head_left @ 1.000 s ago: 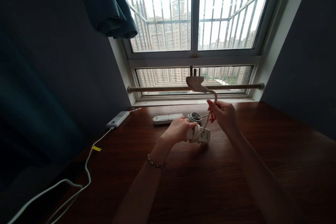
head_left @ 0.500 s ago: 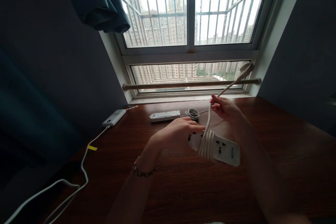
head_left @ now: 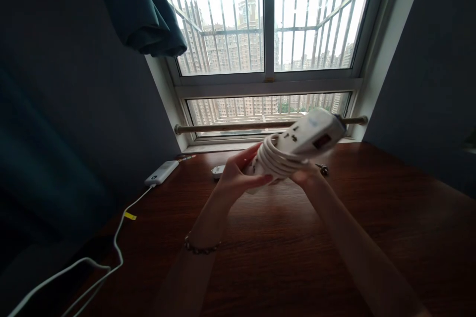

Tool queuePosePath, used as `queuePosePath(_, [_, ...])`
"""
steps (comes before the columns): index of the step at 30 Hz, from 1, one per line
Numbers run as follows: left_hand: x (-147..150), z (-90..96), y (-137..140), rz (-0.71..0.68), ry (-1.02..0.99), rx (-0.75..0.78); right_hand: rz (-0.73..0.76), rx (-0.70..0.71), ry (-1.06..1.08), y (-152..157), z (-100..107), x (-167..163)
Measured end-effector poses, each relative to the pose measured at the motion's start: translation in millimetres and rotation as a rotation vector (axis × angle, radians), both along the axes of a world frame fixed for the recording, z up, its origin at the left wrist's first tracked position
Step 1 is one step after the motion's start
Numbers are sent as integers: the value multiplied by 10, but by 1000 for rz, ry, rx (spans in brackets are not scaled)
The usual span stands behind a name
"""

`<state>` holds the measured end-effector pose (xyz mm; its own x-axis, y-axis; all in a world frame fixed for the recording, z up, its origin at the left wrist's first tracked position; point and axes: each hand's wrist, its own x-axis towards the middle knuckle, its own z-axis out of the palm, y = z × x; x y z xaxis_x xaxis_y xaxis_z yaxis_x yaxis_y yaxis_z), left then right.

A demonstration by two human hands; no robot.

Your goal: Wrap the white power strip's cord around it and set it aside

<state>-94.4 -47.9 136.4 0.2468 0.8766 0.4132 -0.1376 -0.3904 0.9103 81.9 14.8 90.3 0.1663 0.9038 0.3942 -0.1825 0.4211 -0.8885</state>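
A white power strip (head_left: 308, 137) is held up above the wooden table (head_left: 282, 252), tilted with its switch end up to the right. Its white cord (head_left: 275, 158) is wound in several loops around its middle. My left hand (head_left: 238, 176) grips the lower left end of the strip, thumb across the front. My right hand (head_left: 307, 176) is under the strip at the coiled cord, fingers closed against it. The plug is hidden.
A second power strip (head_left: 216, 172) lies on the table behind my hands, mostly hidden. A white power bank (head_left: 161, 172) sits at the left with a white cable (head_left: 111, 267) trailing to the near left corner. Keys (head_left: 322, 169) lie at the right.
The power strip has risen from just above the table to window-rail height and turned its far end upward. The loose cord end with the plug is now wound in; my right hand moved under the strip.
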Motion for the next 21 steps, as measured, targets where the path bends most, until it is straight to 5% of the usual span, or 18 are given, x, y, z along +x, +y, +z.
queuePosePath(3, [13,-45,134,51,-206,-208,85,-193,444,128,-1,-100])
queuePosePath(6, [-25,-111,255,-5,-342,-446,105,-98,573,116,31,-108])
queuePosePath(9, [-89,-172,354,-19,-395,-563,4,126,401,-13,98,-107])
queuePosePath(14, [-165,-286,536,91,-320,-620,-166,467,-226,-256,220,-113])
queuePosePath(18, [-150,-420,677,271,-159,-549,37,363,-500,-354,238,-89])
queuePosePath(21, [-100,-499,707,388,-104,-422,108,242,-474,-365,243,-109])
